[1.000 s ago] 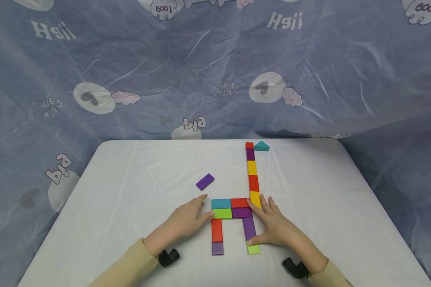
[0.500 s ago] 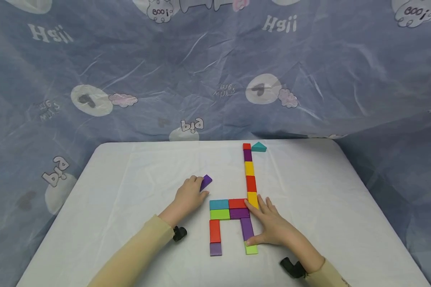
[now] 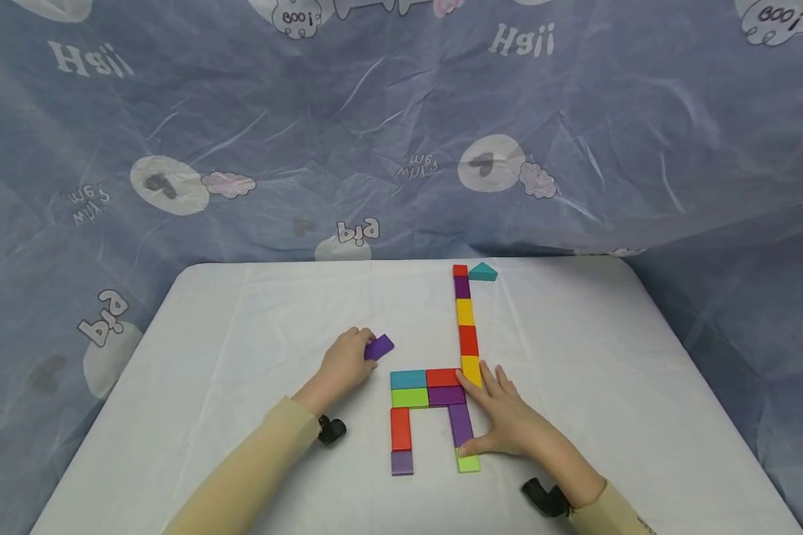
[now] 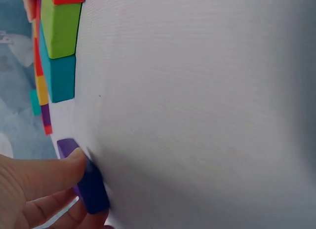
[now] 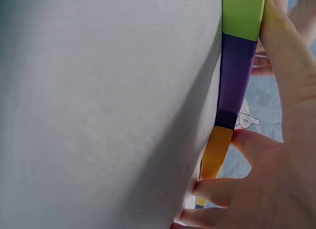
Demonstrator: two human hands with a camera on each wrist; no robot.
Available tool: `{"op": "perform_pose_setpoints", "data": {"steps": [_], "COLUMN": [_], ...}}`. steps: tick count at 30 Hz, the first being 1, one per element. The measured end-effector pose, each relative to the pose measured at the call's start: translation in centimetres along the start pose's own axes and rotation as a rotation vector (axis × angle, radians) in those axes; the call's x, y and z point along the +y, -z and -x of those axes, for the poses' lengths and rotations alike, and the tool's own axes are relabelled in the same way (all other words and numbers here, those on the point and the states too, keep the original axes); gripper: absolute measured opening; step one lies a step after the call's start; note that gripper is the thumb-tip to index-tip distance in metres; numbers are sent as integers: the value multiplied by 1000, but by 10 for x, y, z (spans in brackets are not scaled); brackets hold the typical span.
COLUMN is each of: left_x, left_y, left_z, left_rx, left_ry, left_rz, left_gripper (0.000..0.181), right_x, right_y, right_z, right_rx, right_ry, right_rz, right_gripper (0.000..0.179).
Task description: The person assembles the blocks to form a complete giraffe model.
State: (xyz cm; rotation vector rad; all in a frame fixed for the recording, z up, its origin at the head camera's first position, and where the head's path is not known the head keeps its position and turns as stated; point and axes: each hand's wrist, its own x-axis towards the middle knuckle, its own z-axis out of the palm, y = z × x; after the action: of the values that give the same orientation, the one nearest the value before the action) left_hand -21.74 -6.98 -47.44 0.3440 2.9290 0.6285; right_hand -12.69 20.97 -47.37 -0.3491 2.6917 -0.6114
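My left hand (image 3: 341,365) pinches a loose purple block (image 3: 381,346) between thumb and fingers, left of the block figure. In the left wrist view the thumb presses one face of that purple block (image 4: 94,184) while fingers curl behind it. My right hand (image 3: 511,422) lies spread over the figure's right side. Its thumb touches the lower lime green block (image 3: 468,465) near the violet block (image 3: 460,425). The index fingertip rests where the red block (image 3: 443,377) meets the yellow block (image 3: 471,369); the other fingers lie to the right of that yellow block.
A column of coloured blocks (image 3: 468,340) runs up to the far edge, with a teal triangle block (image 3: 483,273) beside its top. Blue (image 3: 408,380) and lime (image 3: 409,398) blocks form the body's left end. Below stands a red (image 3: 400,429) and violet (image 3: 402,463) leg.
My left hand has moved from beside the blue and lime blocks up to the loose purple block, gripped it and shifted it slightly left and nearer. The right hand has stayed in place.
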Motion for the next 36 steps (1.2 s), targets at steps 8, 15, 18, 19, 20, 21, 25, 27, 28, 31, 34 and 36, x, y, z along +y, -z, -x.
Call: {"op": "perform_pose_setpoints", "data": {"steps": [8,15,18,19,20,21,25,27,28,31,34,36], "left_x": [-11,-13,-11,-11,-11,-10,-9,-8,-8,-8,-8,-7], "left_y": [2,0,0,0,0,-1,-3,-4,-6,-8,-8,-8], "left_z": [25,49,55,56,56,57,58,60,61,64,65,65], "left_rx": [-38,-33,-27,-23,-17,-12,-1,0,1,6,16,22], "left_ry": [1,-23,-31,-33,-37,-43,-62,-67,-70,-79,-85,-85], "left_rz": [20,37,35,33,29,27,38,50,56,61,59,56], "left_gripper": [38,35,33,33,33,32,32,31,31,31,31,31], "right_x": [0,0,0,1,1,1,2,2,1,1,2,2], "right_y": [0,-1,-1,-1,-1,-1,-1,-1,-2,-3,-3,-3], "right_z": [-1,-1,-1,-1,-1,-1,-2,-1,-1,-1,-2,-2], "right_rx": [7,0,1,2,3,2,-2,-12,-15,-19,-10,-7], "right_ry": [6,-6,-4,-2,-2,-1,-6,-15,-19,-25,-15,-8], "right_rz": [6,9,8,9,9,10,4,-2,-5,-5,4,6], "right_gripper": [120,120,120,120,120,120,120,120,120,120,120,120]}}
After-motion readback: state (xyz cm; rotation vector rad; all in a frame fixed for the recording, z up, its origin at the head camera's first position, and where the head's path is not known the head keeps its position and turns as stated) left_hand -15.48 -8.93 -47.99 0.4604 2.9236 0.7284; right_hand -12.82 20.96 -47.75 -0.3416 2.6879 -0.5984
